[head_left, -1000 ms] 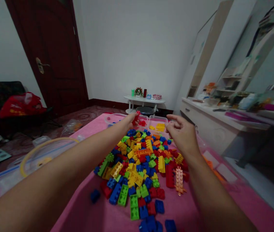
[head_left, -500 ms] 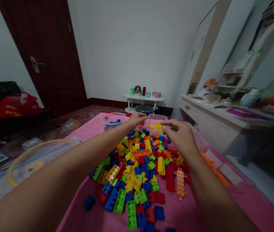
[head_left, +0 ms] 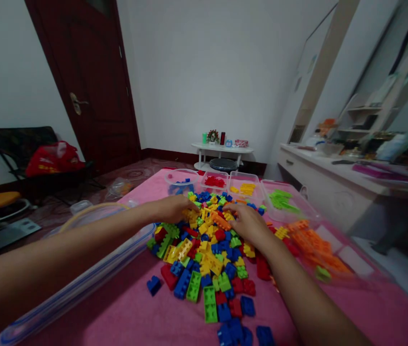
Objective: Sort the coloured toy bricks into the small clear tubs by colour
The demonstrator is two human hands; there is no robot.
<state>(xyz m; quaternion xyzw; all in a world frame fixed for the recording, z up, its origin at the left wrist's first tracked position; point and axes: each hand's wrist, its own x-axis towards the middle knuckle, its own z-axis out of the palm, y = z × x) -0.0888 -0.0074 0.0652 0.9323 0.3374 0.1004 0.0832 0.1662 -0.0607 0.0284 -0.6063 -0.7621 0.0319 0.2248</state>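
A heap of plastic building bricks (head_left: 211, 262) in yellow, blue, red, green and orange covers the middle of the pink cloth (head_left: 117, 307). At the heap's far left side, my left hand (head_left: 177, 208) reaches into yellow bricks with its fingers stretched out; their tips are partly hidden. My right hand (head_left: 249, 222) is over the far right of the heap, thumb and fingers apart. Close to its fingertips lies a long orange brick (head_left: 220, 221). I see nothing held in either hand.
Along the far edge stand a round tub with blue bricks (head_left: 181, 188) and clear boxes of red bricks (head_left: 214, 181), yellow bricks (head_left: 247, 189) and green bricks (head_left: 283, 199). A clear bin with orange bricks (head_left: 317, 245) is at right. A blue-edged clear lid or bag (head_left: 81, 288) lies left.
Both hands have come back from above the red and yellow boxes down to the brick heap, the left moving leftward. The view has shifted slightly, showing the green bricks' box.
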